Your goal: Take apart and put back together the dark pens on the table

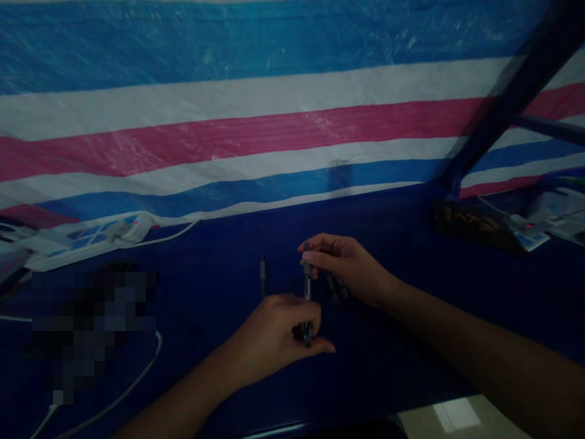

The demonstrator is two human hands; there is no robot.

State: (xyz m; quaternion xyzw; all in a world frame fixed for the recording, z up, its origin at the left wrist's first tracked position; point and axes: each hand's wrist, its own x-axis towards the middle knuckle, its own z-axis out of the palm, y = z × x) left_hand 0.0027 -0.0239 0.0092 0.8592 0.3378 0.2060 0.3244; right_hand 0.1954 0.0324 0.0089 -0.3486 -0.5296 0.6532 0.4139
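Between both hands a pen (308, 289) with a dark grip and a clear barrel points away from me, over a dark blue table. My right hand (336, 256) pinches its grip end between thumb and fingertips. Around the rear end curl the fingers of my left hand (290, 326), its thumb stretched out to the right. Just beyond the left hand lies another dark pen part (263, 271), its lower end hidden by that hand. Below the right hand are dark, slim pieces (337, 288), partly covered and too dim to name.
A white power strip (91, 238) with cables lies at the back left, near a pixelated dark patch (91, 329). Striped sheeting (274, 140) hangs behind the table (388, 360). At the right stand a dark box (475, 225), another power strip (532, 238) and a slanted metal post (498, 110).
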